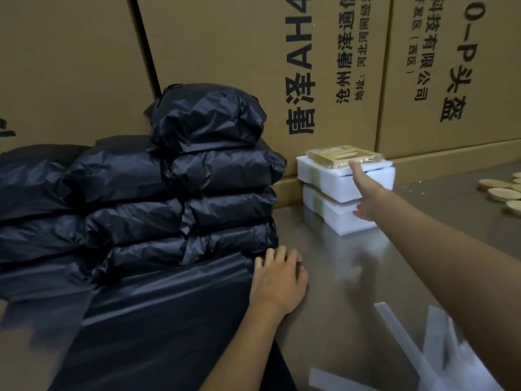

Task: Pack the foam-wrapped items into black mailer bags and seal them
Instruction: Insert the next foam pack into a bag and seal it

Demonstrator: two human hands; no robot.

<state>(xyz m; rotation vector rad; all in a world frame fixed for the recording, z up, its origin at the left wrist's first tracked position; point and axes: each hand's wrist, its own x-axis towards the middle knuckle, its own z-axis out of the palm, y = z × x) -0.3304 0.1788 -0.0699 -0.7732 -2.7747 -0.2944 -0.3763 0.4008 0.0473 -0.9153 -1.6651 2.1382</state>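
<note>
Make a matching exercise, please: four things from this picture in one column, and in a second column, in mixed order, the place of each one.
Things:
1. left hand
2. right hand
3. yellow packet
4. round pale discs

Places:
A. on top of the upper white foam block
B. at the far right of the metal table
C. flat on the edge of the empty black mailer bag
D. reaching to the stack of two foam blocks

Pairs: 1-C, 2-D, 3-A, 4-B
</note>
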